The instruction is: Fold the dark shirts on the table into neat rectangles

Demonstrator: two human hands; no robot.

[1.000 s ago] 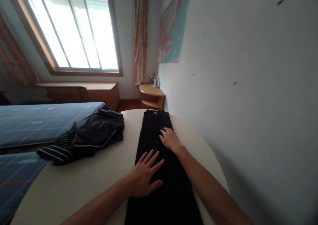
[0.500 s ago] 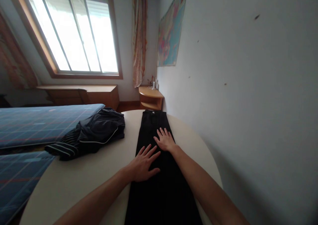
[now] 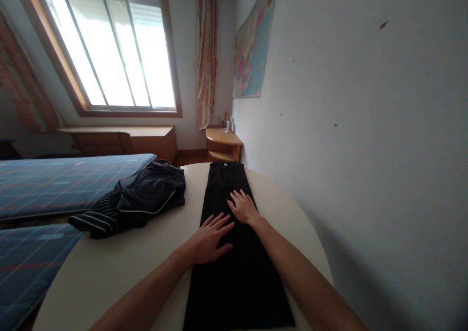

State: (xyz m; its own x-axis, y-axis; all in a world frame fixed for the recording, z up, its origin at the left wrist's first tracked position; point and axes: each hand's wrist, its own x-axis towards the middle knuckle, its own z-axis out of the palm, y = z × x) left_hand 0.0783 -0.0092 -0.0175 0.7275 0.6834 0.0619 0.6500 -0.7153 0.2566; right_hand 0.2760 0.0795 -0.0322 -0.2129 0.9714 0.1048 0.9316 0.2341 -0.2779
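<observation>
A long black garment (image 3: 237,282) lies flat and lengthwise on a round cream table (image 3: 146,253), its narrower end with a small pale label at the far edge. My left hand (image 3: 210,239) rests palm down on its left part, fingers spread. Farther up and to the right, my right hand (image 3: 242,207) lies on the same cloth with its fingers apart. Neither hand grips anything, and the two do not touch each other.
A crumpled dark garment with white stripes (image 3: 146,189) lies at the table's left edge, against blue plaid mattresses (image 3: 73,180). A wall (image 3: 365,175) runs along the right. Beyond the table stand a wooden corner shelf (image 3: 224,136) and a low desk (image 3: 149,131).
Both hands stay nearly in place on the black cloth, with only slight shifts. The camera view has moved a little, and the garment's near edge now shows at the bottom.
</observation>
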